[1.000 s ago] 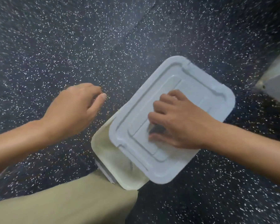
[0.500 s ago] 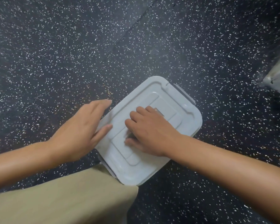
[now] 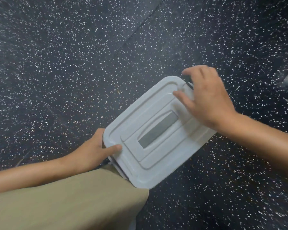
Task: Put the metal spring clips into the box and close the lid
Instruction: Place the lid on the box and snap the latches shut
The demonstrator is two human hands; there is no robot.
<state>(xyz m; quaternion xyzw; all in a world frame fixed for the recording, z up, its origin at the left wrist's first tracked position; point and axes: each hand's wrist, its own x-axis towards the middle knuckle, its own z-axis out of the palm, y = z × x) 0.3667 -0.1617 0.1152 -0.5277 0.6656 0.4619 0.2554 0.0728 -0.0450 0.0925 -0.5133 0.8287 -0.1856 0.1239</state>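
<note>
A pale grey plastic lid (image 3: 158,130) lies flat over the box in the centre of the frame, turned diagonally so that its long axis runs from lower left to upper right. A darker grey recessed handle strip (image 3: 158,130) sits in the middle of its stepped top. Almost nothing of the box itself shows; only a sliver of its wall and a latch (image 3: 119,170) peeks out beneath the lid's lower left edge.

The left hand (image 3: 91,151) grips the lid's lower left end: the thumb (image 3: 114,149) presses on top of the rim while the other fingers curl around the edge, out of sight. The right hand (image 3: 208,100) rests at the upper right end, its fingers bent down over a dark latch (image 3: 189,84) at the lid's corner, with the thumb lying on the lid surface.

A leg in khaki trousers (image 3: 65,201) fills the lower left of the frame, touching the lid's near corner. The floor (image 3: 90,55) is dark with white speckles. No spring clips are visible.
</note>
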